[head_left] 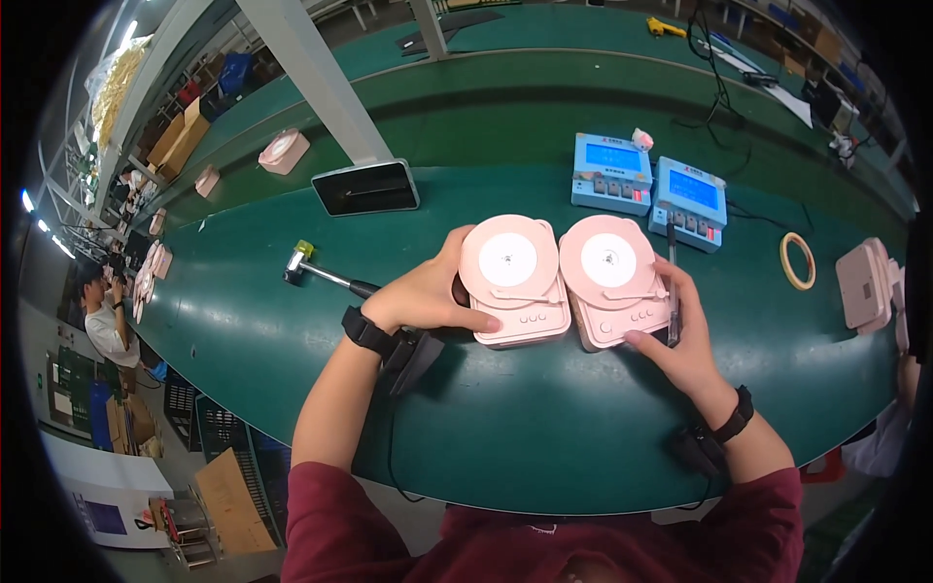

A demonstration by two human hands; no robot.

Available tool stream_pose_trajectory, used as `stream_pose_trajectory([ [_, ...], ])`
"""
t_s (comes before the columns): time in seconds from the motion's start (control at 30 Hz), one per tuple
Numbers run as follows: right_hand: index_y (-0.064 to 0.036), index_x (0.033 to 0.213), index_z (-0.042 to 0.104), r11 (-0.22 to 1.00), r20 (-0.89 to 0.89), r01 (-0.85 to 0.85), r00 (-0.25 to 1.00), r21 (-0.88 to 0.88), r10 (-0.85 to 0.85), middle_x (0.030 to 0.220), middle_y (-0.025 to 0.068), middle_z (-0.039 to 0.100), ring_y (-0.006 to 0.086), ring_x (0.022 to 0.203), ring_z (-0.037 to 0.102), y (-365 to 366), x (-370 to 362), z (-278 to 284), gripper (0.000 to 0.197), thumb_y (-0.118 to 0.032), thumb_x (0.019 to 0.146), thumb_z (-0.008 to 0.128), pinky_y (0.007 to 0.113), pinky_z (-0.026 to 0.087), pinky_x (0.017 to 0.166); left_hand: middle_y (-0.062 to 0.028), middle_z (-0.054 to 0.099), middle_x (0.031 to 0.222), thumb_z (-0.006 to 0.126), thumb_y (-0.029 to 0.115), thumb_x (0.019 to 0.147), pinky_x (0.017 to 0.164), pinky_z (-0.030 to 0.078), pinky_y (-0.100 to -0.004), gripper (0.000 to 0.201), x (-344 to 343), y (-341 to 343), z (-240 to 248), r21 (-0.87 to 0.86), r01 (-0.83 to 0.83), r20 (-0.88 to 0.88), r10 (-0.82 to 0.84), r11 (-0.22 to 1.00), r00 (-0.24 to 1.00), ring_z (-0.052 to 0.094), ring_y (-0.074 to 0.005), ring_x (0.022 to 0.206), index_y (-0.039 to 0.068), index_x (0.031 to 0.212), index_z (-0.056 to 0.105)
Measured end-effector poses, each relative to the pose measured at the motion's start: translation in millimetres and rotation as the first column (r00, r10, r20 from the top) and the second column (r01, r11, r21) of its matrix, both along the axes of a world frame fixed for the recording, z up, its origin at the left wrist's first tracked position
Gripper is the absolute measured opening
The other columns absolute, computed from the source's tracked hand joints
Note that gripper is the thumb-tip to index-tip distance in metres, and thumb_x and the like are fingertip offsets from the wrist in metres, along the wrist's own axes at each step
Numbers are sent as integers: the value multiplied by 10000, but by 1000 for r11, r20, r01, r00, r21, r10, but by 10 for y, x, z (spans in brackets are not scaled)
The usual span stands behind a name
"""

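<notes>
The left pink turntable-shaped device (480, 255) and the right pink turntable-shaped device (581, 233) stand side by side in the middle, so close that contact cannot be told; both are held by their outer sides, faces up, round ends far and control panels near; each bears a white disc, a pink tonearm and small round buttons; the right one is turned slightly, its near end angled rightward, a larger round knob showing.
</notes>
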State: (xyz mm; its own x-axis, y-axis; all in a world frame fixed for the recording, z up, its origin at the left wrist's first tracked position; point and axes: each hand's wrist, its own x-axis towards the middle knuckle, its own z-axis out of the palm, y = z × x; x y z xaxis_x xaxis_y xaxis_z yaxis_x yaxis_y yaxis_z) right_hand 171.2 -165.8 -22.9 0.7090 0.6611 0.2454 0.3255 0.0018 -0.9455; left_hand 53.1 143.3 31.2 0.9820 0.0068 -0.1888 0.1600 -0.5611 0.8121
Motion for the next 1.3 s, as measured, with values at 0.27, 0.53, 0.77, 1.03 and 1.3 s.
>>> stream_pose_trajectory([
  [0.27,-33,1366,340,1000,7,18,1000,-20,-18,1437,161,361,264,1338,360,10,-26,13,787,-131,716,773,374,251,1121,-171,522,1229,863,367,623,860,469,-330,1143,-30,63,-103,-72,16,59,-11,997,998,561,-244,1018,2,1440,153],
  [0.53,-34,1372,335,1000,-5,13,1000,-21,-13,1426,159,369,266,1328,368,15,-38,19,792,-129,715,767,375,257,1117,-142,533,1189,856,298,652,798,474,-301,1148,-64,90,-13,-155,50,-60,-60,987,996,554,-202,943,31,1471,98],
  [0.77,-34,1377,331,999,16,24,1000,-34,-24,1409,156,380,263,1320,375,-5,-6,32,804,-147,713,768,372,261,1113,-124,452,1342,844,249,666,881,465,-291,1140,-33,48,104,-101,56,-190,-75,993,979,505,-179,1119,79,1496,80],
  [1.03,-33,1377,331,999,2,31,1000,-39,-31,1410,160,378,265,1322,372,-11,-23,-9,808,-162,711,770,373,258,1116,-109,543,1099,836,243,661,767,468,-285,1100,-29,82,7,-119,78,-97,-89,990,991,541,-175,858,60,1469,113],
  [1.3,-27,1380,327,998,20,37,999,-47,-36,1409,158,376,264,1323,371,-7,-16,4,812,-166,713,769,374,255,1117,-123,505,1229,824,243,691,843,465,-289,1115,-41,201,44,-175,93,-158,-122,980,980,530,-178,1010,72,1494,69],
])
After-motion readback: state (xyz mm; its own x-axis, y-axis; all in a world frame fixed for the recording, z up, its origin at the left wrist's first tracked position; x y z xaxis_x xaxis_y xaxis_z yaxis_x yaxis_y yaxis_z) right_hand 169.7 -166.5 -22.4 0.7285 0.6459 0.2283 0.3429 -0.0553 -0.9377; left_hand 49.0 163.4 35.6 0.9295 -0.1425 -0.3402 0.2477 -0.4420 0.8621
